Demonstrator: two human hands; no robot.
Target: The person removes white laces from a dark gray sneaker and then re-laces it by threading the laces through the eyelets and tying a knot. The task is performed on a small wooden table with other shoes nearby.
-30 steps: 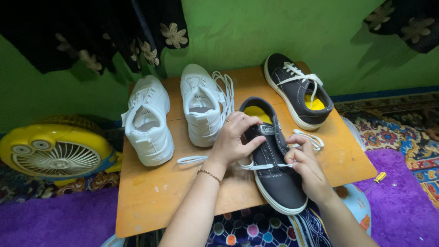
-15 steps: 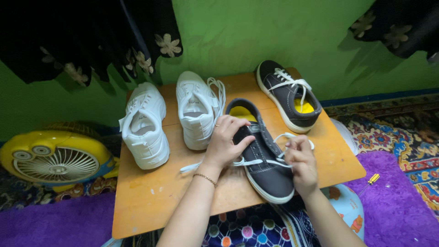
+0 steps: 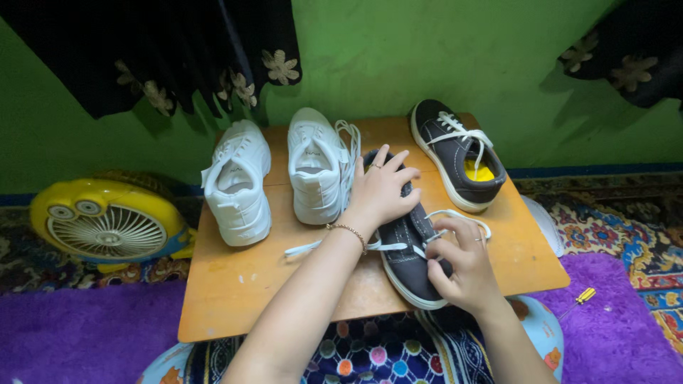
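Note:
A dark grey canvas shoe (image 3: 409,263) with a white sole lies on the small wooden table (image 3: 235,284), toe toward me. My left hand (image 3: 384,188) rests on its opening, fingers spread over the collar and holding it down. My right hand (image 3: 455,267) sits at the shoe's right side, pinching the white lace (image 3: 462,215) near the lower eyelets. The lace crosses the shoe, and its other end (image 3: 306,247) trails left on the table.
A second dark shoe (image 3: 459,153) with a yellow insole stands at the back right. Two white sneakers (image 3: 238,185) (image 3: 316,167) sit at the back left. A yellow fan (image 3: 107,224) is on the floor left; a small yellow screwdriver (image 3: 582,297) lies on the purple rug.
My left hand has opened and spread flat over the shoe's opening. My right hand moved down along the shoe's side with the lace. The view shifted slightly.

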